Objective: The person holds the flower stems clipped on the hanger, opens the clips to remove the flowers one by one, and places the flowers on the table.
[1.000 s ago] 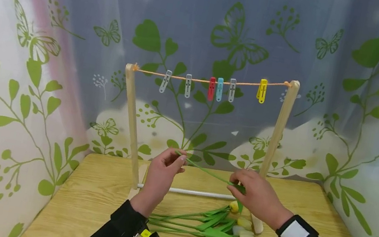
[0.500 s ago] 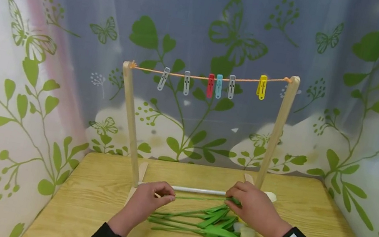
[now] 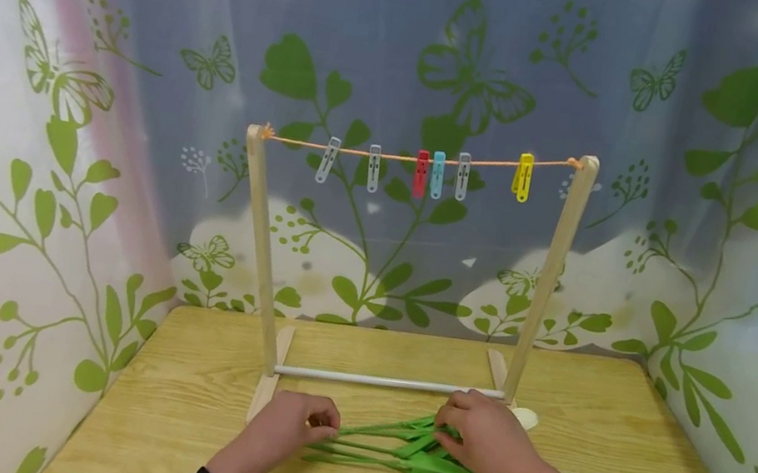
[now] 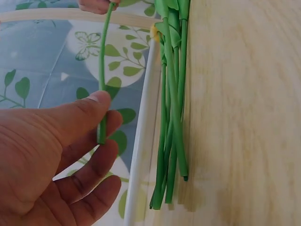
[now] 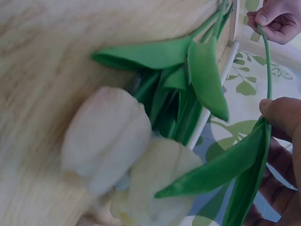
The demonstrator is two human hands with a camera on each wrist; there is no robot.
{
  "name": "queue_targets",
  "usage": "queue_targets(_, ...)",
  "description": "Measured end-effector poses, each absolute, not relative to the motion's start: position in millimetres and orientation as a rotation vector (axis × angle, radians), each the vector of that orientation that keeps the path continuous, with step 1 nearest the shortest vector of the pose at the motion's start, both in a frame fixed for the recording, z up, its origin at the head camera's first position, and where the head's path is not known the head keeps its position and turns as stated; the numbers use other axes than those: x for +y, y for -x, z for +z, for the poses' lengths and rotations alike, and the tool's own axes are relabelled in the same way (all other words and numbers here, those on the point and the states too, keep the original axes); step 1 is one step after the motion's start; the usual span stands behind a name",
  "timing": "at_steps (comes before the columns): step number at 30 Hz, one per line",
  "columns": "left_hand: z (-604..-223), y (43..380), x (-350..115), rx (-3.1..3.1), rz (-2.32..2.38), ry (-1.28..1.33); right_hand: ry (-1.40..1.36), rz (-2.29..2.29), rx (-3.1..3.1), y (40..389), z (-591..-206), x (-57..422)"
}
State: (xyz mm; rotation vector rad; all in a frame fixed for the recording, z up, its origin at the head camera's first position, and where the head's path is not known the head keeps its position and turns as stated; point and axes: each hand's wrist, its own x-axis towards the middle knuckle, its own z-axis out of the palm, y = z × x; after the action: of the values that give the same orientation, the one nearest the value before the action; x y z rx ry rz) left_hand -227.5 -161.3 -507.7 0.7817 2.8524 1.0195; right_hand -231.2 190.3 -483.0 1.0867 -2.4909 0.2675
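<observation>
My left hand (image 3: 292,428) pinches the lower end of a green artificial tulip stem (image 4: 104,52) between thumb and forefinger, the other fingers loosely bent. Farther up the same tulip, my right hand (image 3: 491,438) grips the stem where its leaves (image 5: 225,169) branch off. A pale flower head (image 3: 524,418) shows just beyond the right hand in the head view. Both hands are low at a bunch of tulips (image 3: 437,467) lying on the table, stems to the left. White blooms (image 5: 108,136) of the bunch stand out in the right wrist view; the right hand mostly hides them from above.
Behind the flowers stands a wooden frame (image 3: 550,275) with a white bottom rod (image 3: 391,382). Across its top runs an orange string (image 3: 393,157) carrying grey, red, blue and yellow clothespins (image 3: 524,177). A leaf-patterned curtain (image 3: 399,37) surrounds the wooden table (image 3: 173,369).
Both hands have come down from in front of the frame to the bunch on the table, bringing the single tulip with them. The clothespins stay where they were on the string.
</observation>
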Motion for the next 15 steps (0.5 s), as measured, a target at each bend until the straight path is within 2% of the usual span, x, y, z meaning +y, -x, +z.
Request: queue_targets(15,-521.2,222.5,-167.3,2.8,0.957,-0.846,-1.008,0.314,-2.641,223.1,-499.5,174.3)
